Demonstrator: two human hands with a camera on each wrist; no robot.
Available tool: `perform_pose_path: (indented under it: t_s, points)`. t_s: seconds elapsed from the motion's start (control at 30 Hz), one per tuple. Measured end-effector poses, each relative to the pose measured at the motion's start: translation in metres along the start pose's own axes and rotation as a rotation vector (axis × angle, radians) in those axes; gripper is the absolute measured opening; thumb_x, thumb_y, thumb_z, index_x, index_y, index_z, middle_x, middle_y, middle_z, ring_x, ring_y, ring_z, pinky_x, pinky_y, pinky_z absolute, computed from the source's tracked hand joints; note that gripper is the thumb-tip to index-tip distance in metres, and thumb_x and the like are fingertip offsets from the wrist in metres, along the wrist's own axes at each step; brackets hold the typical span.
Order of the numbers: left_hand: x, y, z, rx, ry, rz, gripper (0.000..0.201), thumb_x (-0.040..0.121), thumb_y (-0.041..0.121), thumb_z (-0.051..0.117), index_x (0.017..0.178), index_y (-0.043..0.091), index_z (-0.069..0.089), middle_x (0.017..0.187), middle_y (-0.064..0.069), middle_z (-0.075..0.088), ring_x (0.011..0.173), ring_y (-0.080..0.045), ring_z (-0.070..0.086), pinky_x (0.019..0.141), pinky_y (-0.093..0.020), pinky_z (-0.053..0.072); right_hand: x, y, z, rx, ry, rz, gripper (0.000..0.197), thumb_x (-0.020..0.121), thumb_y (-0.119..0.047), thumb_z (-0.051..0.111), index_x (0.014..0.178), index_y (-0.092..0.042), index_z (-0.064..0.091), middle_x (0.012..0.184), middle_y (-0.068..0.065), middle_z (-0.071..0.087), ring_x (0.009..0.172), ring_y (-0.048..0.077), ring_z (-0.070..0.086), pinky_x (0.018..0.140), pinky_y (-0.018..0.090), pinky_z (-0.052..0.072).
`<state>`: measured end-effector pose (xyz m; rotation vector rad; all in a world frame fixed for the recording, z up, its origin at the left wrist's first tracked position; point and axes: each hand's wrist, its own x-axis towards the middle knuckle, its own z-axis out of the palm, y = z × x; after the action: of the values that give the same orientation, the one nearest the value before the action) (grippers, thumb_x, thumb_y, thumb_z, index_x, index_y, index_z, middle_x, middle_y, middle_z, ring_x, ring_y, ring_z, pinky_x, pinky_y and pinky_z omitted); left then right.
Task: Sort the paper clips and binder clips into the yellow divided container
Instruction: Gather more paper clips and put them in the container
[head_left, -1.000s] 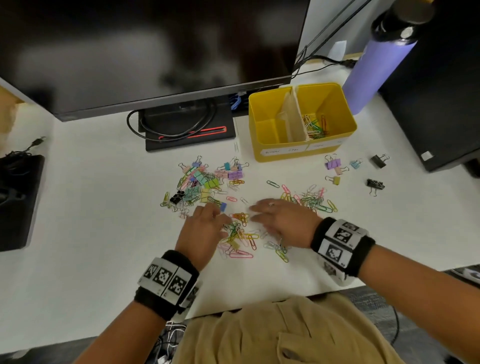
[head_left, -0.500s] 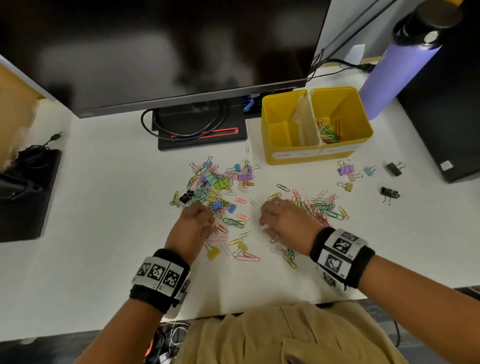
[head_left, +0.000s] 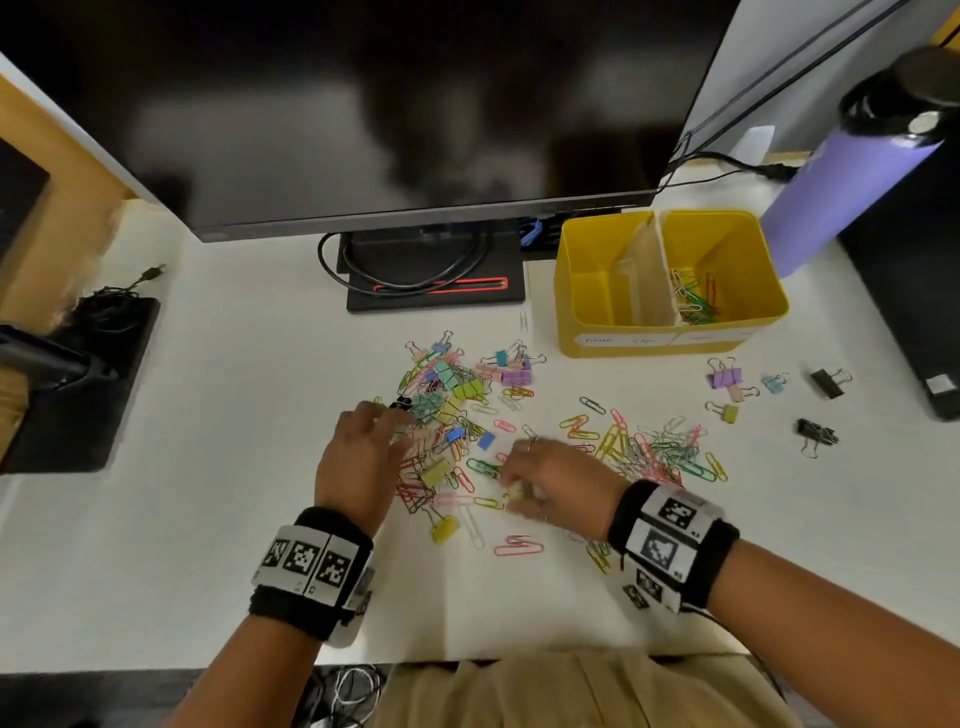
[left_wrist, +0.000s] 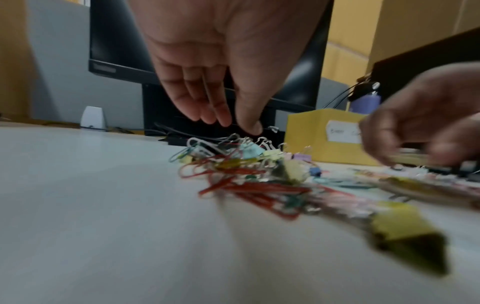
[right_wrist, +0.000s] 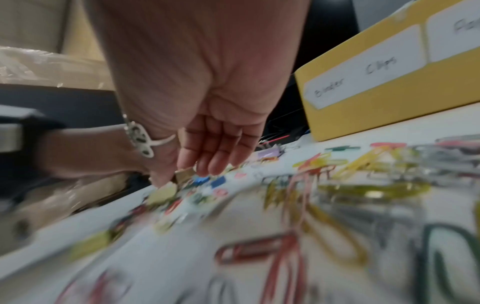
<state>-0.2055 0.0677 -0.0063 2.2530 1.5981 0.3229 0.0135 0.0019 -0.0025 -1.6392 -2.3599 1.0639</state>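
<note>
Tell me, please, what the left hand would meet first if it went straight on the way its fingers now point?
Probably the mixed pile of binder clips just beyond the left hand. Its fingertips hover right above that pile's near edge, though blur leaves the exact depth unclear.

On the front wall of the yellow divided container (right_wrist: 369, 115) we read a handwritten white label (right_wrist: 363, 70), "Binder Clips". A second white label (right_wrist: 457, 30) beside it is cut off by the frame edge; we cannot read it. The wristband markers (head_left: 306, 558) carry black-and-white square codes only.
</note>
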Motion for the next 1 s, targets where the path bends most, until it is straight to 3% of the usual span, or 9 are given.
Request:
perform_pose_path:
  t_s: [0.17, 0.27, 0.37, 0.47, 0.6, 0.7, 0.8, 0.9, 1.0]
  points:
    - [-0.011, 0.016, 0.014, 0.041, -0.313, 0.034, 0.027, 0.087, 0.023, 0.058, 0.112, 0.014, 0.063, 0.109, -0.009, 0.059, 0.100, -0.028, 0.060, 0.075, -0.032, 0.048, 0.020, 0.031, -0.032, -0.064, 0.284, 0.241, 0.023, 0.090, -0.015, 0.051, 0.110, -0.006, 0.056, 0.114, 0.014, 0.058, 0.109, 0.029, 0.050, 0.092, 0.033, 0.041]
    - [-0.012, 0.019, 0.020, 0.043, -0.297, 0.002, 0.025, 0.090, 0.020, 0.053, 0.113, 0.012, 0.062, 0.112, -0.010, 0.059, 0.099, -0.029, 0.061, 0.076, -0.035, 0.051, 0.029, 0.036, -0.037, -0.168, 0.244, 0.280, 0.031, 0.090, -0.015, 0.051, 0.119, -0.005, 0.052, 0.121, 0.018, 0.054, 0.115, 0.034, 0.048, 0.097, 0.038, 0.042]
    - [-0.014, 0.020, 0.014, 0.001, -0.169, 0.039, 0.026, 0.092, 0.023, 0.051, 0.112, 0.009, 0.060, 0.112, -0.011, 0.060, 0.095, -0.030, 0.062, 0.071, -0.035, 0.051, 0.022, 0.015, -0.030, -0.231, 0.301, 0.069, 0.026, 0.081, -0.011, 0.063, 0.107, -0.008, 0.062, 0.105, 0.017, 0.065, 0.100, 0.033, 0.060, 0.084, 0.038, 0.051]
    - [-0.018, 0.008, -0.005, -0.039, 0.026, -0.022, 0.023, 0.092, 0.027, 0.051, 0.105, 0.011, 0.061, 0.103, -0.009, 0.063, 0.081, -0.027, 0.062, 0.061, -0.027, 0.045, 0.015, -0.015, -0.010, -0.251, 0.143, -0.201, 0.011, 0.077, -0.003, 0.064, 0.085, -0.009, 0.068, 0.077, 0.010, 0.068, 0.074, 0.027, 0.064, 0.068, 0.032, 0.053]
    - [-0.016, -0.027, -0.015, -0.151, 0.003, -0.209, 0.022, 0.091, 0.025, 0.053, 0.104, 0.010, 0.063, 0.103, -0.009, 0.066, 0.067, -0.019, 0.054, 0.066, -0.025, 0.040, 0.036, -0.045, 0.014, -0.235, -0.129, -0.297, 0.014, 0.084, -0.003, 0.054, 0.094, -0.001, 0.064, 0.089, 0.021, 0.065, 0.083, 0.035, 0.060, 0.067, 0.037, 0.048]
    - [-0.014, -0.037, -0.014, -0.282, -0.030, -0.279, 0.021, 0.091, 0.018, 0.053, 0.106, 0.006, 0.064, 0.102, -0.009, 0.067, 0.078, -0.020, 0.056, 0.072, -0.027, 0.040, 0.048, -0.059, 0.024, -0.322, -0.261, -0.254, 0.027, 0.088, -0.023, 0.056, 0.101, 0.001, 0.059, 0.105, 0.023, 0.060, 0.096, 0.037, 0.055, 0.077, 0.042, 0.046]
    - [-0.013, -0.047, -0.013, -0.384, -0.085, -0.410, 0.027, 0.096, 0.017, 0.043, 0.108, 0.004, 0.063, 0.098, -0.011, 0.065, 0.086, -0.021, 0.054, 0.076, -0.030, 0.041, 0.050, -0.064, 0.030, -0.329, -0.289, -0.203, 0.022, 0.088, -0.012, 0.053, 0.104, 0.003, 0.056, 0.113, 0.025, 0.056, 0.099, 0.039, 0.054, 0.078, 0.042, 0.045]
    - [-0.014, -0.053, -0.014, -0.523, -0.137, -0.490, 0.031, 0.095, 0.022, 0.039, 0.093, 0.002, 0.063, 0.086, -0.020, 0.064, 0.077, -0.024, 0.051, 0.075, -0.041, 0.046, 0.047, -0.062, 0.029, -0.282, -0.261, -0.180, 0.025, 0.084, 0.003, 0.045, 0.105, 0.003, 0.057, 0.114, 0.023, 0.055, 0.102, 0.038, 0.053, 0.079, 0.040, 0.043]
    - [-0.018, -0.046, -0.020, -0.703, -0.201, -0.521, 0.028, 0.097, 0.015, 0.036, 0.096, 0.008, 0.064, 0.075, -0.006, 0.058, 0.065, -0.019, 0.046, 0.065, -0.027, 0.041, 0.040, -0.050, 0.008, -0.108, -0.101, -0.152, 0.027, 0.082, 0.003, 0.049, 0.106, -0.003, 0.061, 0.111, 0.016, 0.057, 0.104, 0.030, 0.051, 0.082, 0.033, 0.043]
